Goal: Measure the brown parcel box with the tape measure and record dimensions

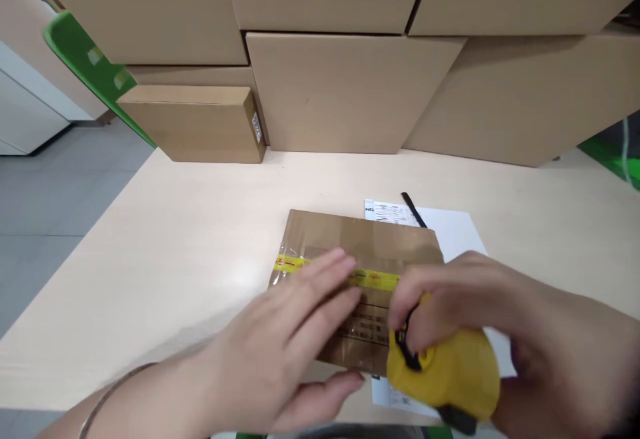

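Note:
A small brown cardboard box (370, 234) lies on the table, with a strip of yellow printed tape (383, 279) across its top and dark print nearer to me. My left hand (280, 339) rests over the left part of the box, fingers stretched out and holding nothing. In my right hand (465, 299) is a yellow and black tape measure (453, 376), held at the right end of the box. Motion blurs it a little. My fingers cover the box's right end.
White printed sheets (453, 229) and a black pen-like stick (413, 210) lie partly behind the box. Large cartons (340, 92) are stacked along the table's back edge. Before them at the left stands a flat brown box (195, 126), near a green panel (83, 59).

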Available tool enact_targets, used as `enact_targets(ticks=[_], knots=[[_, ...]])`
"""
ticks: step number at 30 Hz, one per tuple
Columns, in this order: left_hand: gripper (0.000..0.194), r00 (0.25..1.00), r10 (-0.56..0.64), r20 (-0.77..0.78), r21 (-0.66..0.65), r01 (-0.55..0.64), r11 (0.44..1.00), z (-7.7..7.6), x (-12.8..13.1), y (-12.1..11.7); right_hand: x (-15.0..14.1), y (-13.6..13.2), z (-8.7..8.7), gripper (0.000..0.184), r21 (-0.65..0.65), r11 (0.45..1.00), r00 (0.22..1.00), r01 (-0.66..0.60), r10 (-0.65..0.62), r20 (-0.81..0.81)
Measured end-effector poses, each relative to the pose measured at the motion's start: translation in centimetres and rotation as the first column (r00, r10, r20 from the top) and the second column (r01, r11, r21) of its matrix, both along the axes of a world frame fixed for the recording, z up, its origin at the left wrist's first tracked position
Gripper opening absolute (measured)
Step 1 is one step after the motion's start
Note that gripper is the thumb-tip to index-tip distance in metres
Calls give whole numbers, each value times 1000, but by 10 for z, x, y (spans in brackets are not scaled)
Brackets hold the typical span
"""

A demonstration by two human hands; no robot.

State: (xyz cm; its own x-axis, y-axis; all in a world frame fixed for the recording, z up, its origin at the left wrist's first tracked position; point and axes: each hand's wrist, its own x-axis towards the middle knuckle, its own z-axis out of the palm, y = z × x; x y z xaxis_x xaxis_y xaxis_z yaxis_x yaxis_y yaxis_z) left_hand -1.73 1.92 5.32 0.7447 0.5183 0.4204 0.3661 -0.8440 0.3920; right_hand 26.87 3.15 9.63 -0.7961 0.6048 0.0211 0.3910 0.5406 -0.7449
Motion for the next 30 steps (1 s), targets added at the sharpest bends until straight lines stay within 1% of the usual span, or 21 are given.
enact_targets(ticks=[3,4,6,8,10,12,15,19,22,24,26,28,30], knots=[[42,997,-36,-72,73,41,996,-7,9,-6,-9,-7,-2,34,27,996,993,-84,81,83],[40,995,-41,-86,109,50,993,-10,10,-5,-11,-6,-3,31,41,994,990,-99,94,103],[43,993,-60,-106,183,78,980,-13,8,-3,-13,1,-3,30,65,992,987,-105,96,128],[44,987,-87,-132,211,114,971,-13,6,0,-11,12,-1,34,77,992,989,-102,92,118],[42,978,-116,-176,193,149,970,-9,5,0,-6,27,1,38,80,993,992,-82,73,107],[44,964,-120,-237,166,162,973,-5,6,0,-1,46,4,39,64,995,992,-73,66,105],[46,948,-103,-301,170,160,972,-3,8,-2,5,80,7,28,52,998,995,-46,41,92],[47,947,-100,-304,171,158,972,-5,9,-4,10,123,4,25,51,998,994,40,-45,101],[48,947,-102,-303,161,156,975,-5,8,-4,11,140,0,25,52,996,985,77,-84,152],[49,948,-102,-300,160,156,975,-5,8,-4,11,143,-1,23,61,996,981,72,-82,174],[50,951,-99,-294,168,153,974,-5,9,-4,12,141,1,22,75,995,980,71,-84,179],[52,955,-85,-286,186,142,972,-6,9,-4,13,133,8,24,85,993,982,86,-99,162],[52,957,-75,-280,208,137,969,-7,10,-4,14,120,15,29,107,991,986,78,-92,136]])
